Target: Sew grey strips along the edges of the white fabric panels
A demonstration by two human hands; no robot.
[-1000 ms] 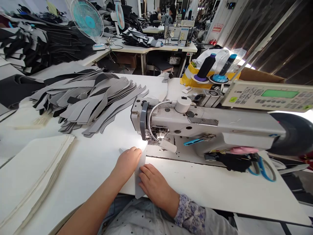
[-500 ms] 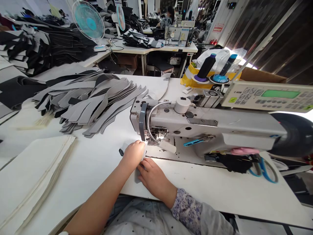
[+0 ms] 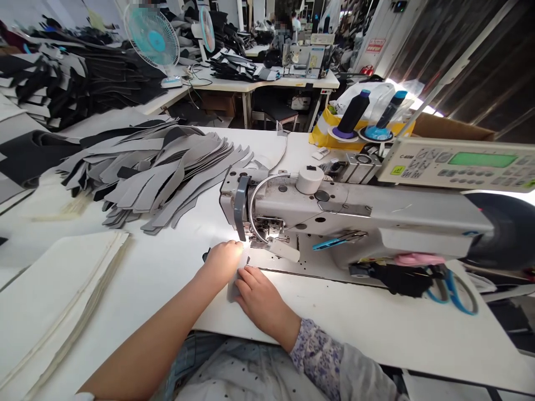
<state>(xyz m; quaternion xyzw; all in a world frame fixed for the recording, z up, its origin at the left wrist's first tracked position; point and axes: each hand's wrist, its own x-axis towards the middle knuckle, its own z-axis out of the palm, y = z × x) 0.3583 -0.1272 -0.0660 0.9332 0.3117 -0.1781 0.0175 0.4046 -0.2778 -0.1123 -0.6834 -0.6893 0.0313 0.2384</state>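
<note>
At the needle end of the sewing machine (image 3: 301, 206), a narrow grey fabric piece (image 3: 232, 291) lies on the white table. My left hand (image 3: 224, 260) is closed on its left side, fingers curled down close to the presser foot (image 3: 258, 243), hiding most of the piece. My right hand (image 3: 264, 296) has its fingers bent against the fabric's right edge, just below the left hand. A small dark tip (image 3: 248, 260) shows between the hands, and a black bit (image 3: 205, 254) pokes out left of my left hand.
Grey fabric strips (image 3: 167, 172) are heaped behind on the left, with pale sheets (image 3: 62, 295) at front left. Blue-handled tweezers (image 3: 332, 243) rest on the machine bed; blue-handled scissors (image 3: 460, 295) lie right. Thread cones (image 3: 354, 114) and a control panel (image 3: 460, 164) stand behind.
My left hand has shifted slightly left, and the near end of the grey fabric piece has drawn a little towards the machine. My right hand stays nearly in place.
</note>
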